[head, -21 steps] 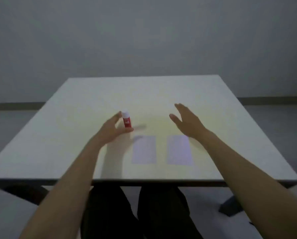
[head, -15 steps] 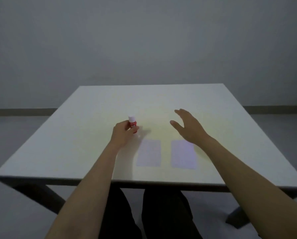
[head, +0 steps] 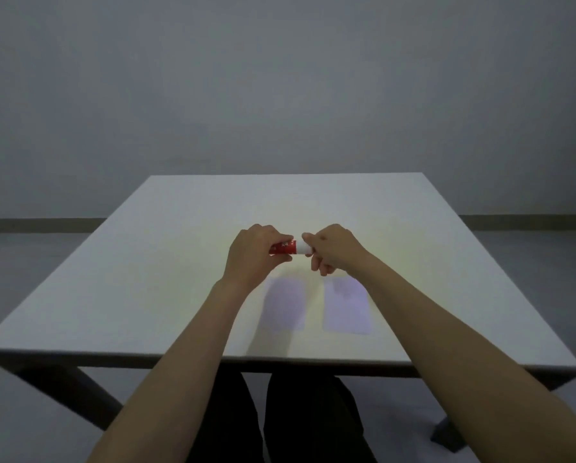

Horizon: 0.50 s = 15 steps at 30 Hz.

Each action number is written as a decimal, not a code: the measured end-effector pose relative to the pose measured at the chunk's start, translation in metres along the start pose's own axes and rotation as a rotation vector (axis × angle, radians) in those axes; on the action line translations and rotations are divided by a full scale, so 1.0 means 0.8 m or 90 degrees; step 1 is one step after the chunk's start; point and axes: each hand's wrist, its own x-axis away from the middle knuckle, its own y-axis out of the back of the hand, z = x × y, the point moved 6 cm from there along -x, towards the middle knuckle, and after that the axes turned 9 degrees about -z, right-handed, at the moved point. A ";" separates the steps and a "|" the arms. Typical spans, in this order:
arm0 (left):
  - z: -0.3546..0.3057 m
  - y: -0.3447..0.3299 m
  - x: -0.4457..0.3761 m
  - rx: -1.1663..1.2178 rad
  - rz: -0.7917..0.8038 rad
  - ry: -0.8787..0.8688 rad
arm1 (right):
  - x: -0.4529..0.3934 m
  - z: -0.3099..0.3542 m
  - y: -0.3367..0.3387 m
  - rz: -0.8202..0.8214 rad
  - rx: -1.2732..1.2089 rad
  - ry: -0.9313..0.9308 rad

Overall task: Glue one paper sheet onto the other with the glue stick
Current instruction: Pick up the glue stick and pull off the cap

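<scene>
red glue stick [head: 282,247] is clamped sideways in the left hand [head: 253,253] while the right hand [head: 333,250] pinches its white cap [head: 302,247], so a hard pull may fling the cap onto the paper sheets [head: 284,304].

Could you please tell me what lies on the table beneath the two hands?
Two pale paper sheets, the left sheet and right sheet, lie flat on the table, side by side, apart. The raised hands hide the sheets' far edges; the glue stick is held above them.
</scene>
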 end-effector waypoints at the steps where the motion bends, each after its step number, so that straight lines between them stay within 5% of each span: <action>1: -0.002 0.002 -0.001 -0.013 -0.002 -0.009 | -0.001 0.001 0.000 0.010 -0.026 0.019; 10: -0.013 0.009 -0.009 0.001 -0.030 0.005 | -0.007 0.006 0.001 0.004 -0.082 -0.037; 15: 0.003 0.006 -0.007 0.028 0.021 0.089 | -0.009 0.019 0.010 -0.055 -0.040 0.124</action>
